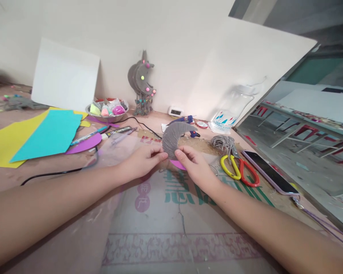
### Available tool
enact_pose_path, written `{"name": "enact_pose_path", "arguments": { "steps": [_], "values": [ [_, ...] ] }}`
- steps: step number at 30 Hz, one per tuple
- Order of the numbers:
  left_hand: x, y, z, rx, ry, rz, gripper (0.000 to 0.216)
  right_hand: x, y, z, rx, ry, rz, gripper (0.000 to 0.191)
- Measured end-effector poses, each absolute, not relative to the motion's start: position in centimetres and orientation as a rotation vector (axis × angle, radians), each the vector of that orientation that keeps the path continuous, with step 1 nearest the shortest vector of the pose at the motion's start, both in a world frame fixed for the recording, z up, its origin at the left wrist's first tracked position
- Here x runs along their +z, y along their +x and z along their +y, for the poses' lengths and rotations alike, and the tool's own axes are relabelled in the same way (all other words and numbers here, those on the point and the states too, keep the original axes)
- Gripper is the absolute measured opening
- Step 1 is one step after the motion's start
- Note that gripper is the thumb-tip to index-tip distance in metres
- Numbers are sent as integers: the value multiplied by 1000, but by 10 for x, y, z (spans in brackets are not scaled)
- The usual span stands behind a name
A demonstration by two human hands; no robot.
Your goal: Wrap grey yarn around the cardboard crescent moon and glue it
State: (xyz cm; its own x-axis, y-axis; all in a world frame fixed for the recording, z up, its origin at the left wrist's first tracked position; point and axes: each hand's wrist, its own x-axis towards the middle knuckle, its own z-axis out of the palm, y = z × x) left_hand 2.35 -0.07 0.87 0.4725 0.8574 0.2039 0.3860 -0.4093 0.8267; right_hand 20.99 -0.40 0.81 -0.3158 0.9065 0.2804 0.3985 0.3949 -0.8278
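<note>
A grey crescent moon wrapped in yarn (pixel 171 139) is held up in front of me, its upper tip curving to the right. My left hand (pixel 147 159) pinches its lower left edge between thumb and fingers. On the lower right side, my right hand (pixel 194 163) grips it the same way. Just below the moon, between the hands, shows a piece of purple paper (pixel 177 164). To the right of my right hand lie a ball of grey yarn (pixel 222 143) and scissors (pixel 240 169) with one yellow and one red handle.
A blue glue gun (pixel 184 119) and small clock (pixel 175 111) lie behind the moon. Coloured paper (pixel 48 135), pens and a bowl of clay (pixel 108 117) are at left. A decorated moon ornament (pixel 141 78) is against the wall. A phone (pixel 270 173) and bottle (pixel 231 108) are right.
</note>
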Motion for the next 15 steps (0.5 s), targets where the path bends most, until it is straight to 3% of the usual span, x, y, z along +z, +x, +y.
{"name": "enact_pose_path", "arguments": {
  "steps": [10, 15],
  "values": [
    [12, 21, 1, 1107, 1671, 1164, 34, 13, 207, -11, 604, -1197, -2071, 30],
    [10, 21, 0, 1111, 1696, 1155, 24, 11, 206, -12, 527, -1198, -2111, 29]
  ]
}}
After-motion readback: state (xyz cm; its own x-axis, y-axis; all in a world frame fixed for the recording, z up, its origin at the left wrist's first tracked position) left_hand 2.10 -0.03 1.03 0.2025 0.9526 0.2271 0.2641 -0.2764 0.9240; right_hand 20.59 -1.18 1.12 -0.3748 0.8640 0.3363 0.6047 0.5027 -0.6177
